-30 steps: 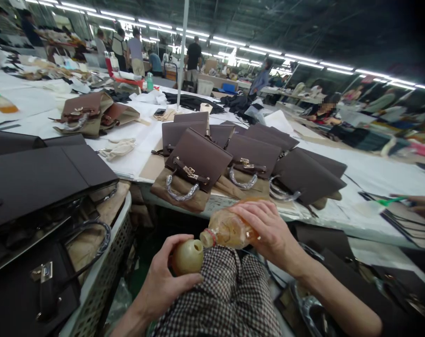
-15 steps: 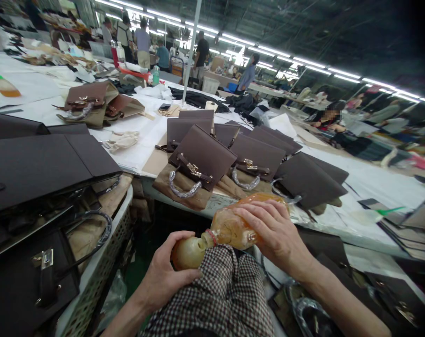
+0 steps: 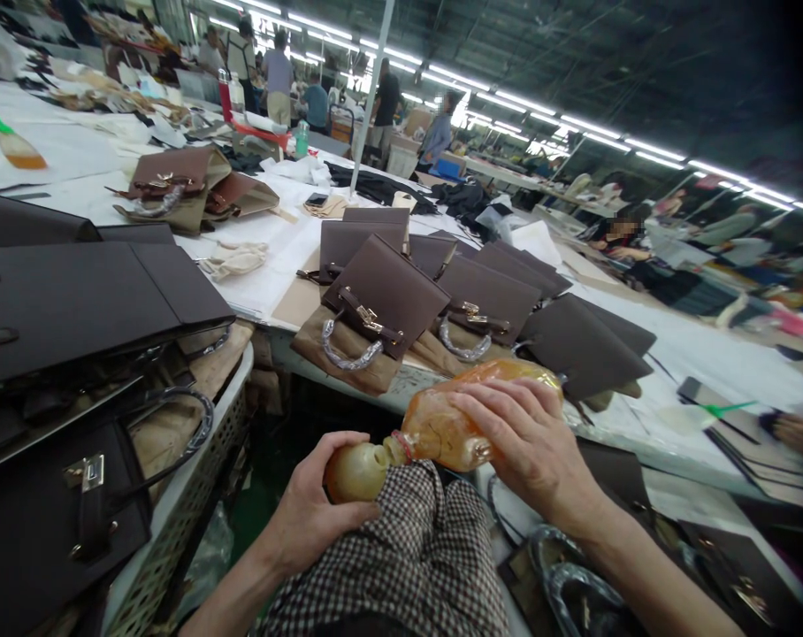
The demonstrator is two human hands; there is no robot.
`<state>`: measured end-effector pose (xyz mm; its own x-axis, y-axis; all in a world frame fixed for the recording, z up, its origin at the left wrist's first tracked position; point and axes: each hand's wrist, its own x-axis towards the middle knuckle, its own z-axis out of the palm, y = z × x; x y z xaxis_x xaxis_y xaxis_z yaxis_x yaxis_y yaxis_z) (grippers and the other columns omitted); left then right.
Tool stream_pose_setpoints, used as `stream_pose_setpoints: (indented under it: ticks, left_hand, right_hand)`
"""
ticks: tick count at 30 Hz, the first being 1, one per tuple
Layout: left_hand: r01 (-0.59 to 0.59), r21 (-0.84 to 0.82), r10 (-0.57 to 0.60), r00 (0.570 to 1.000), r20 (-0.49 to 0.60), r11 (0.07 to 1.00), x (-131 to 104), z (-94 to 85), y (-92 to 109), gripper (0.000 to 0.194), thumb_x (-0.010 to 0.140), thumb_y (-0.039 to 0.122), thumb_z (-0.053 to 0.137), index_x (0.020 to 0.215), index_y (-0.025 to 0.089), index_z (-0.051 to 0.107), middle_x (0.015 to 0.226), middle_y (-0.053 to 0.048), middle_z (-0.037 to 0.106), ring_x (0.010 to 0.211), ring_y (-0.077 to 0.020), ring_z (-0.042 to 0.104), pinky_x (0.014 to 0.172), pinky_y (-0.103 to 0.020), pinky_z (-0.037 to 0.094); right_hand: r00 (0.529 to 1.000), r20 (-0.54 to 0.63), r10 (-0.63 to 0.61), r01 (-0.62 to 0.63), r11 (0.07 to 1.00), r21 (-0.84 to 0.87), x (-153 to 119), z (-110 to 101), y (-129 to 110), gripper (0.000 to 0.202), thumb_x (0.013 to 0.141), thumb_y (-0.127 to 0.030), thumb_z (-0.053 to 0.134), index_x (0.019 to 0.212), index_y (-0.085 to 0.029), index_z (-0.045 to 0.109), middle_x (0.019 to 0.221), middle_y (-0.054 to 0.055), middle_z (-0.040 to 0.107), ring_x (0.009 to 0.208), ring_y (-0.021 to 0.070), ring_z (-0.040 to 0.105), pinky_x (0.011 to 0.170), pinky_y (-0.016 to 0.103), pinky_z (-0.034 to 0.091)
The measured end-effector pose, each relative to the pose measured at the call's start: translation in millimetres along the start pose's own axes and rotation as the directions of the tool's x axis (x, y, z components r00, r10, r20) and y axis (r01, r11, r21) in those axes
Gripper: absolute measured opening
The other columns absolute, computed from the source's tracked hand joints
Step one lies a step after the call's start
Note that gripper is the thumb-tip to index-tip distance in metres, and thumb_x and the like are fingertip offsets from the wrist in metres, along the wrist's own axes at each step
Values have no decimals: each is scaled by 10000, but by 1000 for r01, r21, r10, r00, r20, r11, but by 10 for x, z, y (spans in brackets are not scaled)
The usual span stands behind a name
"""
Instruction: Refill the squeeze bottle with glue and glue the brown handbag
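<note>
Cups a rounded, translucent container (image 3: pixel 354 476) in the left hand (image 3: pixel 307 509), low near the centre of the frame, with the grip curved around its left side and its opening facing right. Holds a clear plastic bottle (image 3: pixel 441 426) of amber liquid in the right hand (image 3: pixel 532 442), just right of centre, with the grip spread wide over the top of its body. Tilts this bottle onto its side, neck sloping down to the left, and brings its mouth to the container's opening; cannot tell whether inside it or only against it. Works above a checked garment (image 3: pixel 408 548) at bottom centre. Faces a white-topped surface (image 3: pixel 693 358) across the middle, bearing dark brown handbags (image 3: pixel 396 296) with plastic-wrapped handles (image 3: pixel 348 358), and, at upper left, a green-nozzled squeeze bottle (image 3: pixel 20 150). Has a perforated basket (image 3: pixel 176 522) of dark bags at lower left and, at the right edge, another person's hand (image 3: pixel 799 433).
</note>
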<state>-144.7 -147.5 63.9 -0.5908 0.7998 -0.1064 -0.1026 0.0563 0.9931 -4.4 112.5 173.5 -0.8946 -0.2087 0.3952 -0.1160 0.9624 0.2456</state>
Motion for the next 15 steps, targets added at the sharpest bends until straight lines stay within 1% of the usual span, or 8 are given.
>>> stream_pose_setpoints:
  ticks: [4,10,15]
  left_hand:
    - [-12,-22,12,1000,10,1000,-2,-3,-23,658,735,177,905,1307,322,615,1320,-14,678,1174,-243,661,1029,-391,518]
    - [-8,-39,8,1000,0,999,-22,-9,9,653,722,146,897,1289,317,622,1318,-7,672,1181,-234,653,1034,-375,500]
    - [-12,-46,11,1000,-7,999,-21,-20,1,650,725,135,893,1290,312,626,1329,-12,663,1181,-230,649,1021,-363,497]
  right_hand:
    - [1000,-6,0,0,1000,-8,14,-27,-13,338,1054,-72,478,1383,-104,552,1262,187,715,1142,322,587,965,510,402]
    - [1000,-13,4,-4,1000,0,39,-59,-22,347,1064,-94,473,1405,-125,532,1269,189,717,1141,323,597,959,511,411]
    - [1000,-24,2,-2,1000,13,54,-70,-9,418,1077,-128,460,1494,-148,478,1286,186,712,1155,329,605,963,522,420]
